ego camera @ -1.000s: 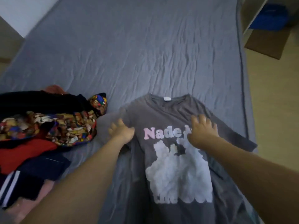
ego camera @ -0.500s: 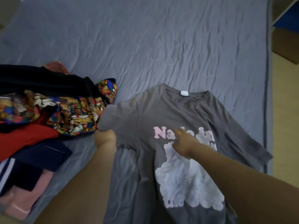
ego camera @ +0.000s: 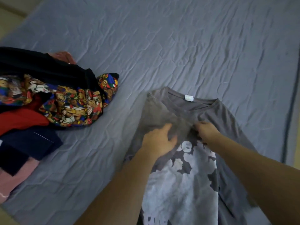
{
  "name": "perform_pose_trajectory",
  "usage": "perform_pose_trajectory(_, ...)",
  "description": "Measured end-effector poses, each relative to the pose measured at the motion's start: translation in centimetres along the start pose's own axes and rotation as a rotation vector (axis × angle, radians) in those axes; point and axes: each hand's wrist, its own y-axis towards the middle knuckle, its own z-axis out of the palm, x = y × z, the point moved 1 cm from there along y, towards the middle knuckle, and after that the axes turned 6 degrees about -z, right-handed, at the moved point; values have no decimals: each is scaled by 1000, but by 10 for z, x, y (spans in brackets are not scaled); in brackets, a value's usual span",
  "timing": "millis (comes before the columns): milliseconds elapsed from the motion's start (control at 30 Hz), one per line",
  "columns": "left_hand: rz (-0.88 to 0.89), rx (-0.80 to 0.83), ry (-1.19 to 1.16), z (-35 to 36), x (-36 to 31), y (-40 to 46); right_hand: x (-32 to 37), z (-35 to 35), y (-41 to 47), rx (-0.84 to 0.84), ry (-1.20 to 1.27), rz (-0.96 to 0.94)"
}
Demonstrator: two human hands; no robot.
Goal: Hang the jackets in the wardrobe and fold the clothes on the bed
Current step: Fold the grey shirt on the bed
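The left sleeve has come across the grey printed cotton T-shirt (ego camera: 201, 168); the left hand (ego camera: 158, 141) is gripping it, the right hand (ego camera: 206, 129) is pinching fabric, while the jumbled clothes pile (ego camera: 48, 101) is waiting unfolded.

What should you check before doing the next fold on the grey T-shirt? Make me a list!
1. Left sleeve folded in over the chest of the grey T-shirt: ok, it lies across the print.
2. Left hand has a grip on the folded sleeve: ok, fingers curl on the cloth.
3. Right hand steadies the shirt near the print: ok for touching; whether it pinches cloth, cannot tell.
4. Right sleeve folded in: not ok, it lies spread toward the bed edge.
5. Collar and white tag flat: ok.
6. Pile of clothes apart from the shirt: ok, bare bedsheet shows between them.
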Motion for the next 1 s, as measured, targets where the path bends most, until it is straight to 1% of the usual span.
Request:
perform_pose_trajectory(33, -39, -131, -63, 0, 6, 5, -3, 1, 4, 7, -15, -12)
perform_pose_trajectory(67, -56, -264, -39, -2, 14, 12, -6, 5, 7, 21, -51, -44)
perform_pose_trajectory(100, -80, -351, 49, -4, 23, 21, -9, 9, 10, 23, -85, -84)
perform_pose_trajectory(133, -133, -375, 117, -8, 32, 31, -11, 12, 12, 1, -122, -121)
perform_pose_trajectory(167, -214, -360, 122, -14, 40, 42, -13, 13, 14, -41, -153, -161)
perform_pose_trajectory(233, -338, -323, 63, -23, 46, 64, -14, 12, 18, -126, -148, -204)
perform_pose_trajectory(300, -363, -315, 99, -25, 43, 78, -12, 13, 21, -123, -93, -206)
perform_pose_trajectory(367, -293, -367, 184, -29, 38, 85, -3, 20, 24, -30, -137, -242)
perform_pose_trajectory(433, -184, -408, 225, -38, 38, 92, 7, 29, 31, 97, -294, -252)
perform_pose_trajectory(467, -112, -388, 259, -43, 38, 97, 11, 32, 35, 137, -374, -241)
perform_pose_trajectory(500, -32, -335, 297, -49, 39, 103, 14, 34, 39, 139, -432, -239)
perform_pose_trajectory(533, 28, -247, 332, -55, 40, 109, 18, 35, 42, 122, -463, -237)
perform_pose_trajectory(567, 46, -155, 362, -61, 41, 115, 22, 35, 45, 88, -464, -253)
perform_pose_trajectory(600, 32, -109, 387, -69, 45, 121, 26, 35, 48, 59, -453, -275)
perform_pose_trajectory(633, -5, -126, 404, -79, 49, 127, 30, 37, 50, 44, -438, -299)
perform_pose_trajectory(700, -110, -226, 448, -96, 58, 134, 37, 41, 51, 3, -433, -352)
perform_pose_trajectory(767, -198, -266, 511, -101, 62, 135, 37, 44, 50, -50, -464, -365)
perform_pose_trajectory(833, -239, -298, 525, -90, 55, 127, 29, 36, 45, -177, -498, -351)
perform_pose_trajectory(867, -226, -323, 520, -79, 47, 121, 21, 25, 41, -267, -481, -328)
perform_pose_trajectory(933, -104, -382, 476, -53, 22, 107, -5, -11, 34, -414, -445, -231)
perform_pose_trajectory(967, -14, -400, 444, -40, 7, 102, -24, -34, 32, -443, -448, -172)
perform_pose_trajectory(1000, 78, -401, 417, -28, -10, 98, -43, -58, 29, -427, -468, -105)
